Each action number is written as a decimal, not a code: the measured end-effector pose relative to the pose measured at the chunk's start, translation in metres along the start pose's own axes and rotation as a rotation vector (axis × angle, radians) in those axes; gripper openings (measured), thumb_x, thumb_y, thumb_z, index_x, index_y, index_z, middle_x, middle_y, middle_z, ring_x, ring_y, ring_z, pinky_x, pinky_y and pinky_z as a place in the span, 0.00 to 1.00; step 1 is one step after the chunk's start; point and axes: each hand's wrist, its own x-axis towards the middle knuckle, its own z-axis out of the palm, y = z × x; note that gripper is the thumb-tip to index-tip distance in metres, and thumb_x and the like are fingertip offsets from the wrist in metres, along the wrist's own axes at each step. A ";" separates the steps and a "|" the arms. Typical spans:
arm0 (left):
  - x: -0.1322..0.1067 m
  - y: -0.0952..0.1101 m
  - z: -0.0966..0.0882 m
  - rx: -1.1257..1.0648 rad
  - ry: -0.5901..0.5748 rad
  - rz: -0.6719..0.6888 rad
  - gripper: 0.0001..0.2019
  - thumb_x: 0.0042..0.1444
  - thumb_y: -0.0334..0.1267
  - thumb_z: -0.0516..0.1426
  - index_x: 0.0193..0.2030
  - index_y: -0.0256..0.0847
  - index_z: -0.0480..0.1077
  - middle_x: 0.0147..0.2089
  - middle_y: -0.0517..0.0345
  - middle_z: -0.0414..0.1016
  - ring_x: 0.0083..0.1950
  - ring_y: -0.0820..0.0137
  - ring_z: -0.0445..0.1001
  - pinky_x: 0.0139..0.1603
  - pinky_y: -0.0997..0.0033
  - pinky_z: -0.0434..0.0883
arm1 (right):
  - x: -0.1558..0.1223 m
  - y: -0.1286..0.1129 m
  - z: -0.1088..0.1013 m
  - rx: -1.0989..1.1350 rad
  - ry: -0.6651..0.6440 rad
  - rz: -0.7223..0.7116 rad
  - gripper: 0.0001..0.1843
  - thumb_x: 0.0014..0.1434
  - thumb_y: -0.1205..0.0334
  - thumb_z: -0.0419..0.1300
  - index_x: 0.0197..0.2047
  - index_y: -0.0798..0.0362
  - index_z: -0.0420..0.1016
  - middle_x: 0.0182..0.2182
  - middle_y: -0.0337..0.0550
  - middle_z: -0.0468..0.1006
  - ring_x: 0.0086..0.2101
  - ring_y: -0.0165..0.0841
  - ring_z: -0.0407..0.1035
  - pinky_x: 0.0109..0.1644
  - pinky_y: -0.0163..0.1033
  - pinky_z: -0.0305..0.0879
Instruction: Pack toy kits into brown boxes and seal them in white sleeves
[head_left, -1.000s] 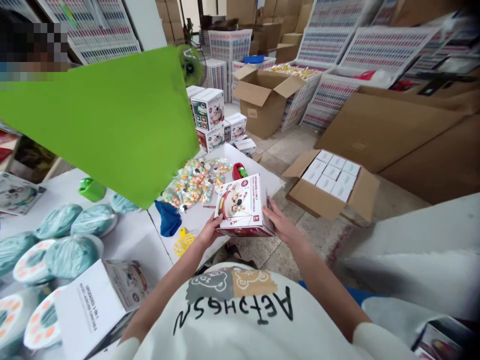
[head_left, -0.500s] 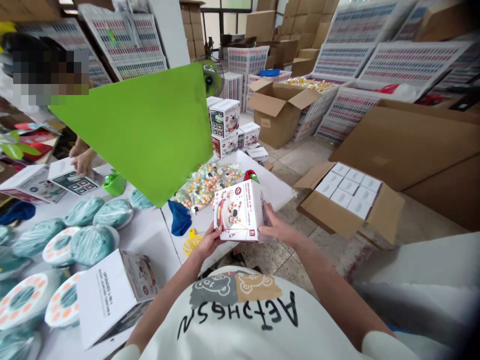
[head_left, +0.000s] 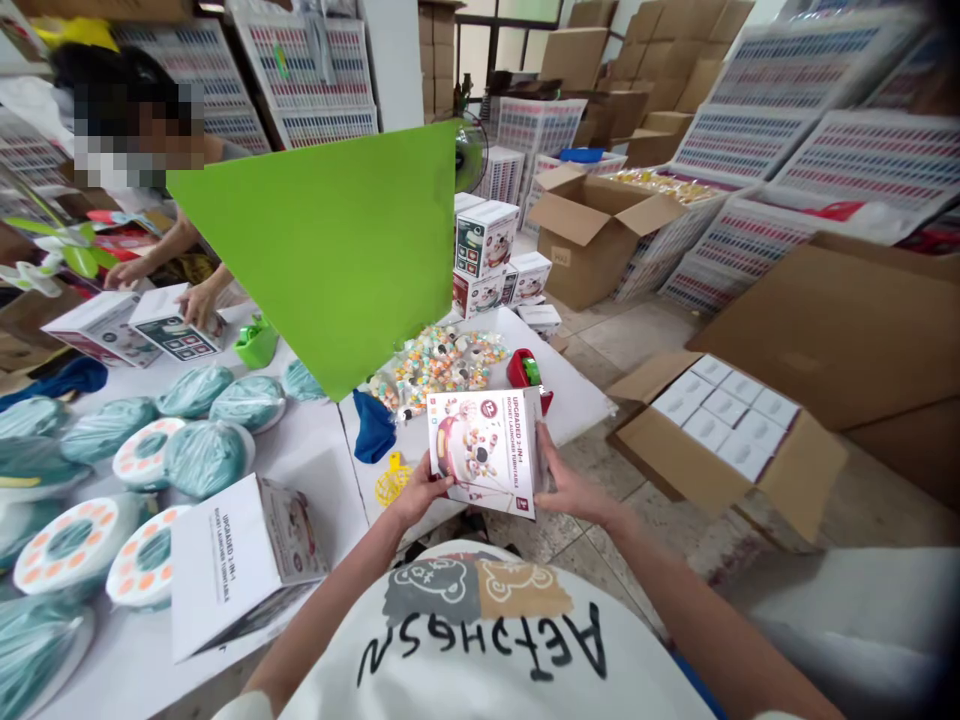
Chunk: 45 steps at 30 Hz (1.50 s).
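Between my two hands is a printed toy box [head_left: 484, 450], held up close to my body at the table's near edge. My left hand [head_left: 421, 492] grips its left lower edge, thumb on the printed front. My right hand [head_left: 574, 485] clasps the right side, the fingers partly hidden behind it. Just beyond the box lie a pile of bagged colourful small parts [head_left: 450, 362] and a red tape dispenser [head_left: 525, 370]. To the left of it are a blue cloth-like piece [head_left: 373, 425] and a yellow net-like piece [head_left: 393, 480].
A second toy box [head_left: 232, 560] stands at my left, beside several bagged teal-and-white discs [head_left: 206, 458]. A green panel [head_left: 337, 250] rises from the table; behind it a co-worker's hand [head_left: 201, 302] touches another box. At right, an open carton [head_left: 802, 490] holds small white boxes.
The toy box has come lower and turned its printed front more towards me, still in both hands. My view has shifted left. The co-worker's second hand now shows.
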 end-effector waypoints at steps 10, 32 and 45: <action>0.002 0.007 -0.009 0.109 0.058 0.037 0.39 0.47 0.41 0.70 0.64 0.45 0.58 0.55 0.50 0.73 0.46 0.65 0.75 0.39 0.70 0.75 | 0.007 -0.001 0.012 -0.058 0.031 -0.021 0.71 0.49 0.46 0.66 0.71 0.50 0.10 0.71 0.44 0.14 0.70 0.42 0.16 0.72 0.55 0.24; 0.018 0.025 -0.015 0.196 0.120 -0.199 0.35 0.48 0.53 0.68 0.59 0.44 0.60 0.59 0.44 0.68 0.47 0.60 0.76 0.30 0.63 0.81 | 0.050 -0.008 -0.017 0.510 -0.166 0.338 0.67 0.46 0.48 0.66 0.72 0.33 0.17 0.71 0.39 0.51 0.63 0.53 0.58 0.62 0.68 0.58; 0.015 0.015 -0.011 0.093 0.148 -0.172 0.34 0.45 0.51 0.70 0.55 0.43 0.62 0.52 0.48 0.72 0.41 0.65 0.77 0.32 0.62 0.81 | 0.059 -0.019 -0.025 0.363 -0.163 0.176 0.67 0.45 0.43 0.66 0.74 0.38 0.23 0.73 0.36 0.38 0.69 0.52 0.40 0.70 0.63 0.45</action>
